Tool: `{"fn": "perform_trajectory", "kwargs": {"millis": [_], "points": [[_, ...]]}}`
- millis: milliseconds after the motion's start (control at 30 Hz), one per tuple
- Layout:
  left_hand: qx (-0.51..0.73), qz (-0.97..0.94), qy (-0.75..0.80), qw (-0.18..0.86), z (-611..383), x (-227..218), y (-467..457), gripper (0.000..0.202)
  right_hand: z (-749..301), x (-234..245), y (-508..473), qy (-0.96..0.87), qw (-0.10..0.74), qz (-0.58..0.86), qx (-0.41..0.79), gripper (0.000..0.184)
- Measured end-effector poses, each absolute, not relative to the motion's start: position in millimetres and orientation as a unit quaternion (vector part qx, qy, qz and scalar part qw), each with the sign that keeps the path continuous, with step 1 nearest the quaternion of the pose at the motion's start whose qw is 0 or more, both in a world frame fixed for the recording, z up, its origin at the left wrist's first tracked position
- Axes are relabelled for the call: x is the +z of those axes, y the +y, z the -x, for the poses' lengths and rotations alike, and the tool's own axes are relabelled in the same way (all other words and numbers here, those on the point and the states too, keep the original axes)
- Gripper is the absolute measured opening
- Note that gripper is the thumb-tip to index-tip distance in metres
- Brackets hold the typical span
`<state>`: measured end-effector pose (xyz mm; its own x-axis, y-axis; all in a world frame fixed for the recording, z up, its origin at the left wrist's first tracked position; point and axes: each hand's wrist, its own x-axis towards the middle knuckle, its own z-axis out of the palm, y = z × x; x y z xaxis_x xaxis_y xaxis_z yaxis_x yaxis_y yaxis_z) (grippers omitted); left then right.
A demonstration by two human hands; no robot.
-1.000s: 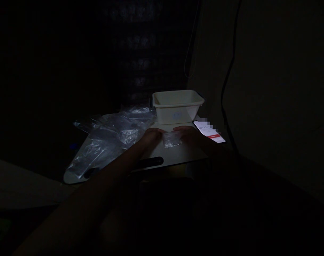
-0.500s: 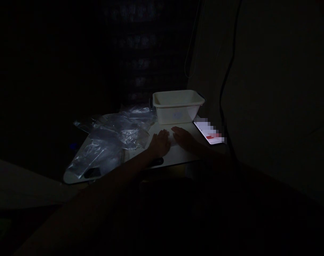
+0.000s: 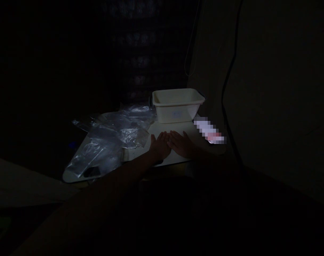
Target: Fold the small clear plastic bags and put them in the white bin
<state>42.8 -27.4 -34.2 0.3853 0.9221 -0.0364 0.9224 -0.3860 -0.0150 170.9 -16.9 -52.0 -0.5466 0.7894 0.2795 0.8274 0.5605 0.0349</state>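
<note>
The scene is very dark. My left hand [image 3: 160,145] and my right hand [image 3: 181,144] lie flat side by side on the small pale table [image 3: 140,156], fingers stretched forward and palms down. Whatever lies beneath them is hidden; no small clear bag shows. Just behind the hands stands a cream plastic tub [image 3: 177,104]. A heap of clear plastic bags [image 3: 111,138] spreads over the table's left half, close to my left hand.
A lit phone [image 3: 210,131] lies at the table's right edge beside my right hand. A dark flat object [image 3: 91,172] sits at the table's front left. A dark cable [image 3: 228,78] hangs down the wall on the right.
Both hands held a small clear bag between them a second ago. They have since flattened palm down on the table and slid a little toward me, now touching side by side.
</note>
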Motion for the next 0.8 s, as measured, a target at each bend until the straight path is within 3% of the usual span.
{"fn": "perform_trajectory", "kwargs": {"millis": [800], "points": [[0.018,-0.823,0.567,0.009,-41,-36,-29,0.052,-189,-58,-17,-0.863,0.126,0.474,-0.121,0.039]]}}
